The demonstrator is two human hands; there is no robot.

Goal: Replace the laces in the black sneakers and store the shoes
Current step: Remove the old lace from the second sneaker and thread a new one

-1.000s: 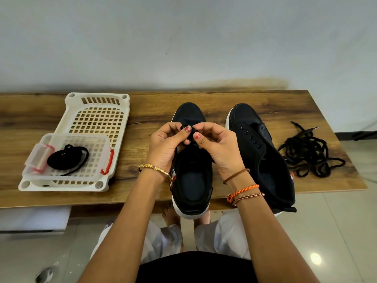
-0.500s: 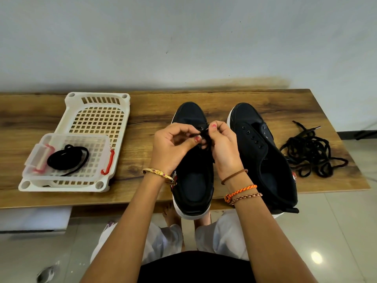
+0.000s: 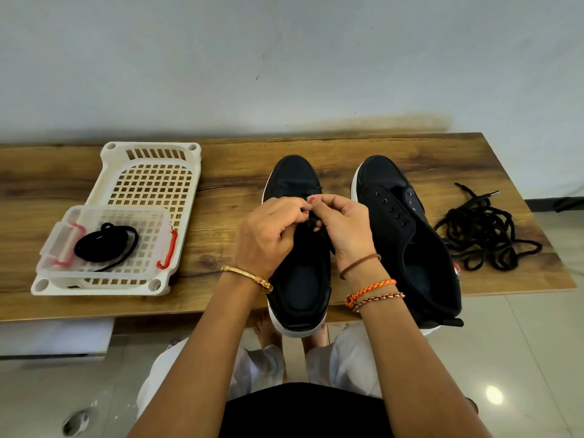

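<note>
Both hands had shifted a little toward the toe of the left sneaker (image 3: 297,279) since the earlier frame, the fingertips drawn closer together. Left hand (image 3: 268,235) and right hand (image 3: 344,229) met over its eyelets, fingers curled and pinching a black lace (image 3: 313,222); the knuckles hid most of that lace. This sneaker stood on the wooden bench (image 3: 316,147), heel over the near edge. Just beside it on the right stood the other sneaker (image 3: 407,235), unlaced, its eyelets bare. Farther right a tangled heap of black laces (image 3: 483,235) lay on the bench. On the left a white lattice basket (image 3: 151,184) held a clear box (image 3: 104,245) with a coiled lace (image 3: 106,246) inside
</note>
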